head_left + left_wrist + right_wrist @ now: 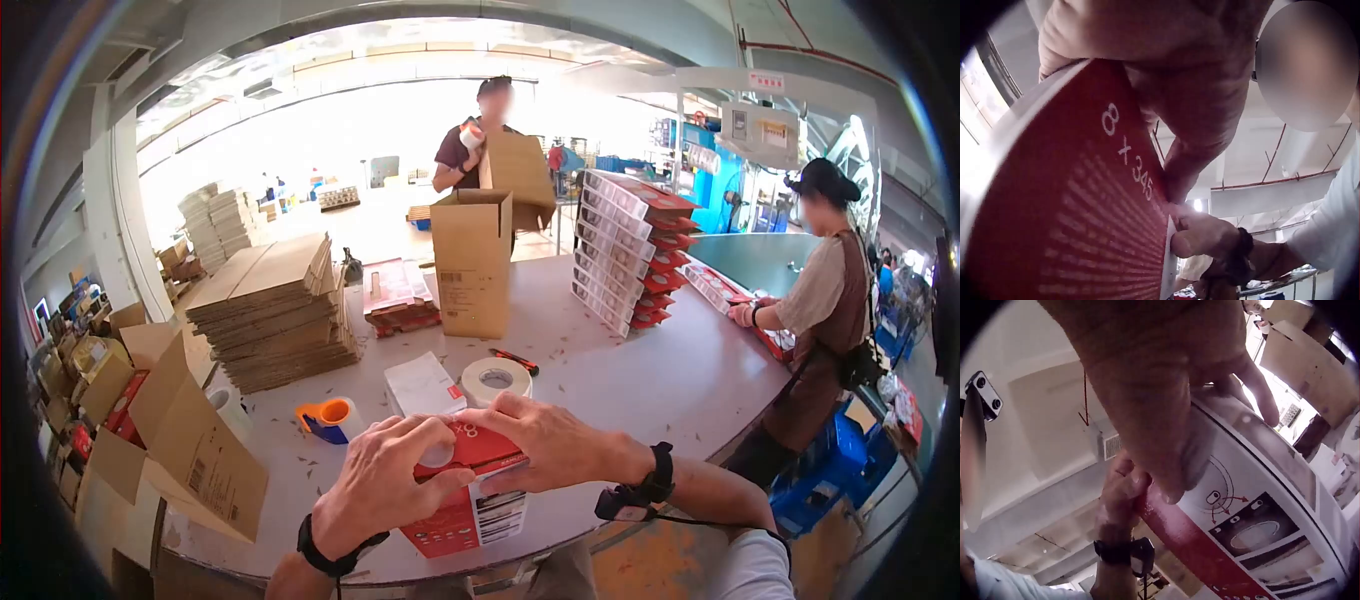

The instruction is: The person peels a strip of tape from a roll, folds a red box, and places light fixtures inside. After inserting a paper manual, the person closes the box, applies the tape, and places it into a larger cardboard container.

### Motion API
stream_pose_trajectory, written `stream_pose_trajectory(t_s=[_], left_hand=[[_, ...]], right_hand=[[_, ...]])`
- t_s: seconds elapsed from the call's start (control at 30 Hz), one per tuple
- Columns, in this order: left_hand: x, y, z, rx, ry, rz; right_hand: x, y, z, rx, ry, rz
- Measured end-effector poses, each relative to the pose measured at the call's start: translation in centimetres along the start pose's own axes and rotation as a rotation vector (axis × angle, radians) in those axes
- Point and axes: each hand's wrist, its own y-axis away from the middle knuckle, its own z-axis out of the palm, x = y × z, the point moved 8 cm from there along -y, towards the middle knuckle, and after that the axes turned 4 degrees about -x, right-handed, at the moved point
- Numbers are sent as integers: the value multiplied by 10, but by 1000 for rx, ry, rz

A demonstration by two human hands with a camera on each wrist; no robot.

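A red and white printed box (pixel 442 528) stands at the near edge of the table, below both hands. My left hand (pixel 372 482) grips its left side, with the fingers bent over the top and the thumb on the near upper edge. From the right, my right hand (pixel 562 447) holds the top right edge, thumb toward the front. The left wrist view shows "8 x 345" on the box's red face (pixel 1079 206). Drawings and photos cover a white panel (pixel 1260 537) in the right wrist view, close by the right thumb.
Beyond the box lie a white carton (pixel 422 384), a tape roll (pixel 497 381), a red-black cutter (pixel 515 361) and an orange tape dispenser (pixel 331 418). Flat cardboard (pixel 265 320), an upright carton (pixel 470 270) and stacked trays (pixel 615 250) stand farther back. Two people work across and right.
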Motion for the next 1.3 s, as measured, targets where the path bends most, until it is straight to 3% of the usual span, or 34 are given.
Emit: stream_pose_trajectory(t_s=[0.33, 0.43, 0.47, 0.5, 0.87, 1.07, 1.17, 1.3], left_hand=[[3, 0, 2, 21, 1, 33], [-3, 0, 3, -17, 6, -56], [-3, 3, 1, 54, 27, -6], [-7, 2, 1, -32, 47, -69], [-12, 0, 1, -170, 3, -146], [-23, 23, -24, 2, -95, -46], [-44, 53, -74, 48, -109, -278], [-63, 85, -128, 154, -333, -369]], right_hand=[[-3, 2, -2, 40, 38, -20], [4, 0, -1, 95, 57, -81], [6, -1, 4, 118, 49, -110], [5, -1, 1, 96, 44, -55], [4, -7, -3, 66, 71, -2], [-9, -5, -27, 246, -75, -187], [40, 12, -35, 209, -181, 136], [90, 42, -9, 182, -112, 228]])
